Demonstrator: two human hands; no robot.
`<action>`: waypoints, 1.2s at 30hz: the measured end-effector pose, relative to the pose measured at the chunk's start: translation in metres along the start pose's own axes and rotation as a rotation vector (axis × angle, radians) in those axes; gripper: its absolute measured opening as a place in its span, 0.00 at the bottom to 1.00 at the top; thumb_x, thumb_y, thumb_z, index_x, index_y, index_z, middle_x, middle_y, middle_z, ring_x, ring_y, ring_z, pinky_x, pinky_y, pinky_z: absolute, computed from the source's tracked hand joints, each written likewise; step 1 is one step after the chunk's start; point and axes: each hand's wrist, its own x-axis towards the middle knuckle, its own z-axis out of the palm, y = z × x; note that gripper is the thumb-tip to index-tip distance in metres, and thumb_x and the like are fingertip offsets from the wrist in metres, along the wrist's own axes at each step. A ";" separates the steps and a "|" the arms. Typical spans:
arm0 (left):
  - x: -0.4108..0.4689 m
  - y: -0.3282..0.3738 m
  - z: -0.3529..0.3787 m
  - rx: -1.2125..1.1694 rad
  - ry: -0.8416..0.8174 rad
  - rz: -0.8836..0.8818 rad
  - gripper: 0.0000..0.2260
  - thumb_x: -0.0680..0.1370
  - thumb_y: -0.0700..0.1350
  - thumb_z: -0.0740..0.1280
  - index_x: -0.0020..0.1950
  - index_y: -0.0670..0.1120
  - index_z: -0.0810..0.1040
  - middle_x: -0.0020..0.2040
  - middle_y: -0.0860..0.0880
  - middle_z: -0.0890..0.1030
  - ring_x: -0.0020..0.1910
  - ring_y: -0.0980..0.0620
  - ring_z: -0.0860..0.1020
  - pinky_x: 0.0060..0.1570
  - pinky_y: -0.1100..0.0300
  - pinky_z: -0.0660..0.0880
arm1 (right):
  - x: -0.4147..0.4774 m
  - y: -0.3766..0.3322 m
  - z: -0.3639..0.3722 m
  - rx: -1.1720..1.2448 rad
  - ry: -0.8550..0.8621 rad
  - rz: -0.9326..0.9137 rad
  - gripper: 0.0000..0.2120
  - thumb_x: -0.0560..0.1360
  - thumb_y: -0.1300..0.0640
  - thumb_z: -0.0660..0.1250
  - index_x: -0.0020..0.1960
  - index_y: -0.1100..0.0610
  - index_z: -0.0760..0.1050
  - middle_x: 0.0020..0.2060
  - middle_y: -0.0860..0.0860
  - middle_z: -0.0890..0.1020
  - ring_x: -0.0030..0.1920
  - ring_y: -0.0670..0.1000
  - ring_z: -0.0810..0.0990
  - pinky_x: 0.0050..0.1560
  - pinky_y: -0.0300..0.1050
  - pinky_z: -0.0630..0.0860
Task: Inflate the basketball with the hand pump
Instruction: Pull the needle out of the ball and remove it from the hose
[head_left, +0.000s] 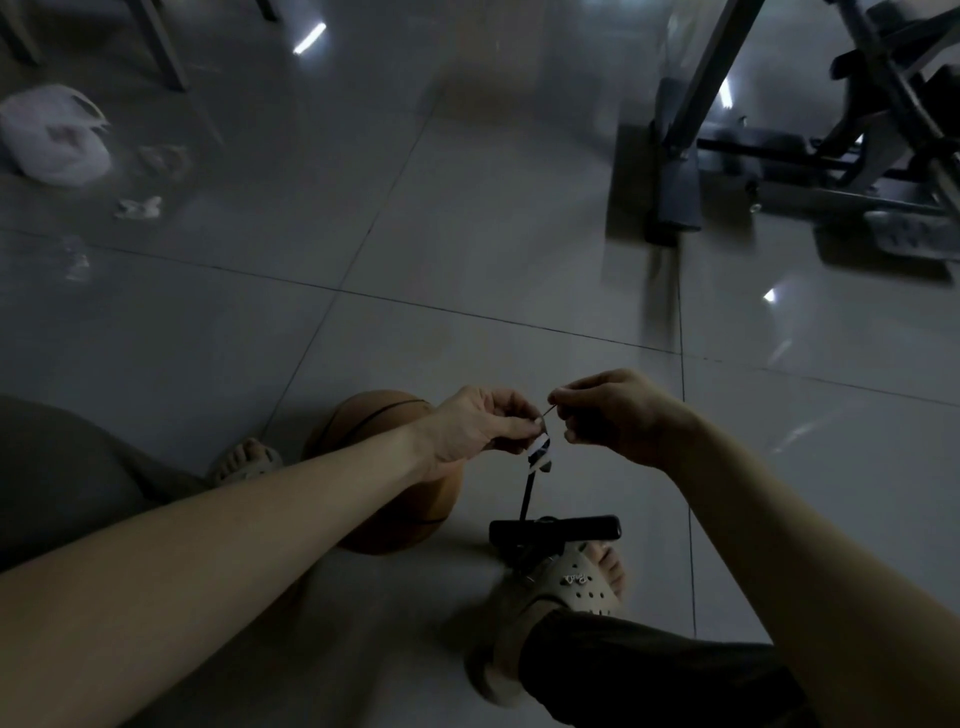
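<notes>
Head view: the basketball (374, 415) rests on the floor (467, 234) between my feet, partly under my left forearm. The hand pump (556, 529) sits just to its right, against my right sandal (576, 582). Its black hose (527, 493) rises to an end fitting (540, 453), which the fingers of my left hand (475, 426) pinch. The fingers of my right hand (618, 415) pinch a thin needle (546, 412) at that fitting. Farther off are a white plastic bag (52, 135) and a metal frame (779, 156).
</notes>
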 end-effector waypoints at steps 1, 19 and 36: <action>0.000 0.000 0.000 -0.013 -0.001 0.001 0.04 0.78 0.33 0.69 0.49 0.40 0.81 0.43 0.45 0.84 0.41 0.52 0.81 0.45 0.61 0.79 | 0.000 0.000 0.001 0.027 -0.002 0.006 0.10 0.78 0.65 0.67 0.57 0.69 0.78 0.44 0.60 0.80 0.37 0.52 0.81 0.37 0.41 0.79; 0.001 -0.002 0.001 -0.022 -0.016 -0.035 0.04 0.78 0.33 0.68 0.51 0.39 0.80 0.46 0.41 0.82 0.44 0.48 0.80 0.47 0.60 0.80 | 0.004 0.005 0.007 -0.122 0.083 0.020 0.13 0.77 0.56 0.71 0.51 0.68 0.79 0.37 0.56 0.79 0.33 0.50 0.78 0.33 0.41 0.77; -0.002 -0.013 -0.001 -0.071 0.005 -0.071 0.05 0.78 0.34 0.69 0.53 0.40 0.80 0.48 0.40 0.83 0.47 0.46 0.82 0.49 0.57 0.79 | 0.004 0.015 0.019 0.064 -0.008 -0.070 0.10 0.79 0.60 0.67 0.51 0.69 0.77 0.36 0.60 0.82 0.34 0.54 0.82 0.41 0.48 0.82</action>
